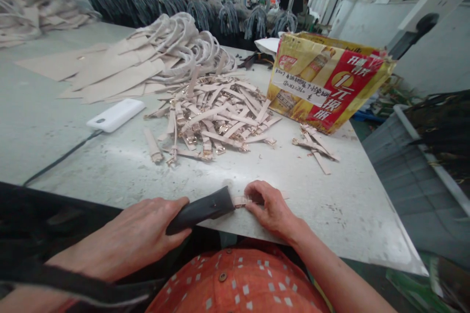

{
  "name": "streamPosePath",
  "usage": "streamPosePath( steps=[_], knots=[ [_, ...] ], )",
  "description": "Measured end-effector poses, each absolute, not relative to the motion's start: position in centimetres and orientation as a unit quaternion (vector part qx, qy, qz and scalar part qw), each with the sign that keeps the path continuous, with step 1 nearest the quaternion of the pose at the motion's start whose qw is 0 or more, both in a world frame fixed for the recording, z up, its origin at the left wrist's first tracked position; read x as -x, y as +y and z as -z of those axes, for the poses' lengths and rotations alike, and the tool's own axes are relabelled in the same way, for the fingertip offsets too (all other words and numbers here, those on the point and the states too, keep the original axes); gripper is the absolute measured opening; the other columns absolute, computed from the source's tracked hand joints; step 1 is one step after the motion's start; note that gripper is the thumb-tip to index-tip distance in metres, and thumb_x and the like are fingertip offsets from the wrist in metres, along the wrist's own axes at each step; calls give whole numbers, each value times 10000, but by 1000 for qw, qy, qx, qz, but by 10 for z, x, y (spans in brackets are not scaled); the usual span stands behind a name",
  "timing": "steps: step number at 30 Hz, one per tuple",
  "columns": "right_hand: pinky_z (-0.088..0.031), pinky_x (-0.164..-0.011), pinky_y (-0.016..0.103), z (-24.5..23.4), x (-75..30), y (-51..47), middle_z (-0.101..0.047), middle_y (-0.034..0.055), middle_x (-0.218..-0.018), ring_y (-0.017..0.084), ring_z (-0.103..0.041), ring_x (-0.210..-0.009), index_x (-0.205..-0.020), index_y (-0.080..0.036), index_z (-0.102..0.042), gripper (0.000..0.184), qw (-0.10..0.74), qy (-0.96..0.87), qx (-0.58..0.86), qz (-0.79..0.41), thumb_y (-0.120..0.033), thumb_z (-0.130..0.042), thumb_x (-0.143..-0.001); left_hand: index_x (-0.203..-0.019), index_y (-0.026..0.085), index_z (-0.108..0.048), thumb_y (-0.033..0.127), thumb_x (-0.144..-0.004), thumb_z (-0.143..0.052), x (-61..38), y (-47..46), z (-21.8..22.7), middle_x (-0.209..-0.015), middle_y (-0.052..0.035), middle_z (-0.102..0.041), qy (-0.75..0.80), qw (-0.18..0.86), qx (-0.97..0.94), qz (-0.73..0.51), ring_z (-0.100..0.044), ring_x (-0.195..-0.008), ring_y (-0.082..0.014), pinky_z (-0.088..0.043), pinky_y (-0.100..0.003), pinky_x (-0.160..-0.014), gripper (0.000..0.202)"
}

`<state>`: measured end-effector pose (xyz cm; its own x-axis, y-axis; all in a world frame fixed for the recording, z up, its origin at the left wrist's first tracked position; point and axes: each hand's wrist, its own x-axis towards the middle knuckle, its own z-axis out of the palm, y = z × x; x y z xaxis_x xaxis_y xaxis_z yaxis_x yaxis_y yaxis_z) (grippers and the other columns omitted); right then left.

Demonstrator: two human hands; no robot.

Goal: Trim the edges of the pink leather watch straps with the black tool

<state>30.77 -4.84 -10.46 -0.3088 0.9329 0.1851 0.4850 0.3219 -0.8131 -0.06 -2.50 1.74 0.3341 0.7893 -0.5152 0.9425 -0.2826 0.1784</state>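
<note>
My left hand (157,227) is wrapped round a dark, thick-bodied handheld tool (203,209) whose kind I cannot make out. Its blunt end points right, close against a small beige strap (240,201). The thumb and fingers of my right hand (270,208) pinch that strap at the table's near edge; most of it is hidden in the fingers. Beyond both hands lies a heaped pile of beige straps with gold-coloured buckles (216,115). A few more straps (317,146) lie apart at the right, in front of the box.
A yellow and red cardboard box (326,83) stands at the right edge of the table (121,161). Flat beige pieces with looped handles (121,66) spread at the back left. A white power bank (116,115) trails a black cable. A grey bin (414,171) stands right.
</note>
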Motion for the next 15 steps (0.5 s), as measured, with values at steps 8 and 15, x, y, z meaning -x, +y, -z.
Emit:
streamPosePath(
  steps=[8,15],
  knots=[
    [-551,-904,344,103,-307,-48,-748,37,-1066,222,-672,-955,-1080,-235,-675,329,324,-742,481,-335,0,-770,-870,-1074,302,-877,564,-882,-620,5,-20,-19,-1019,-106,-933,556,266,-775,138,-877,-1003,-395,-615,-439,-865,414],
    [-578,-930,345,103,-309,-46,-779,36,-1096,215,-704,-974,-1094,-240,-693,317,321,-731,487,-354,-25,-769,-873,-1069,291,-842,520,-907,-610,-14,-16,-6,-1061,-103,-918,532,251,-800,118,-866,-1028,-362,-597,-411,-872,364]
  ],
)
